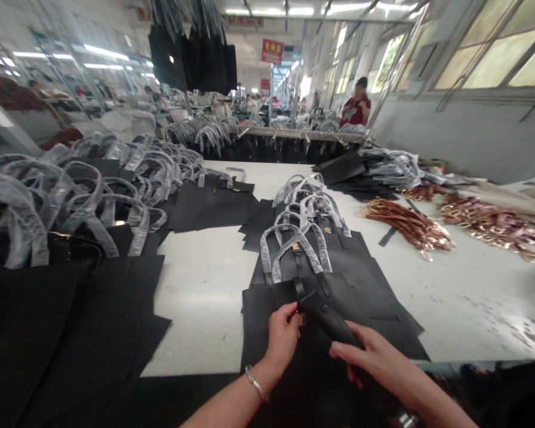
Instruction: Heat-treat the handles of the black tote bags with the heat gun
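A black bag (267, 321) with plastic-wrapped handles lies nearest me on the table, overlapping others in a row. My left hand (283, 334) has thumb and fingers pinched at the small gold clasp (302, 319) on the end of its black strap (299, 288). My right hand (361, 355) is wrapped around a black hand tool (332, 321) with a thick curved body. Its narrow front end points at the strap, just beside my left fingertips. The tool's exact kind is unclear, and the bag's lower part is dark and partly behind my hands.
Many black bags (111, 309) with wrapped handles are heaped at left on the white table (191, 303). More black bags (352, 169) lie at back right, near bundles of brown straps (405, 226) with gold hooks. Bags hang overhead (191, 56). A person (355, 110) stands beyond the table.
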A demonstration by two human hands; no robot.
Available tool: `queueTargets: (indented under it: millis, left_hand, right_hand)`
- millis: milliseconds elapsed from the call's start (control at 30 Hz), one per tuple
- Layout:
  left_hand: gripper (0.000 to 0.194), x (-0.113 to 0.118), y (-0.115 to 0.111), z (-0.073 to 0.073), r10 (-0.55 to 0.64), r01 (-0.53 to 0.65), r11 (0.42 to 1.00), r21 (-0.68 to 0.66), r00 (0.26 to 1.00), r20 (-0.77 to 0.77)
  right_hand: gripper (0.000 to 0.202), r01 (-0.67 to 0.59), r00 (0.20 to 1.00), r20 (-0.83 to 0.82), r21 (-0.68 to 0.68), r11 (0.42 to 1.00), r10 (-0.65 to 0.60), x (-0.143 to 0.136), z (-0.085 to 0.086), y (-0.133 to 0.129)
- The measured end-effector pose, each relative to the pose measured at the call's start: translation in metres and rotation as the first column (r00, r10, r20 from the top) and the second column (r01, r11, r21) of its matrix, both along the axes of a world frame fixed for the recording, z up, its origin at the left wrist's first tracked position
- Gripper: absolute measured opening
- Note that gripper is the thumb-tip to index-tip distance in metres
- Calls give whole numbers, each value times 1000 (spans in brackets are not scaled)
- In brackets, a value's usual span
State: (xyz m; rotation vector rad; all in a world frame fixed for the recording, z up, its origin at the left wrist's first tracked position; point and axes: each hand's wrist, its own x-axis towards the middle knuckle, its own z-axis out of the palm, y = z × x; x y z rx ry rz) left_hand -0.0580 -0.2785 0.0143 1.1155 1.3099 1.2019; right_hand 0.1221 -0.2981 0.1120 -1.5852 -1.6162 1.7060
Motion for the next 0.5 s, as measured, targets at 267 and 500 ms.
queueTargets:
  millis: [267,500]
  left_hand:
    - [23,-4,5,-6,-22,26,999,33,994,-103]
    - [19,-8,8,-3,-100,101,995,18,994,-51]
  right_hand:
    - [27,-6,1000,19,5,1000,6,-10,-1,4]
    - [37,-59,998,31,15,998,59,-13,-7,2]
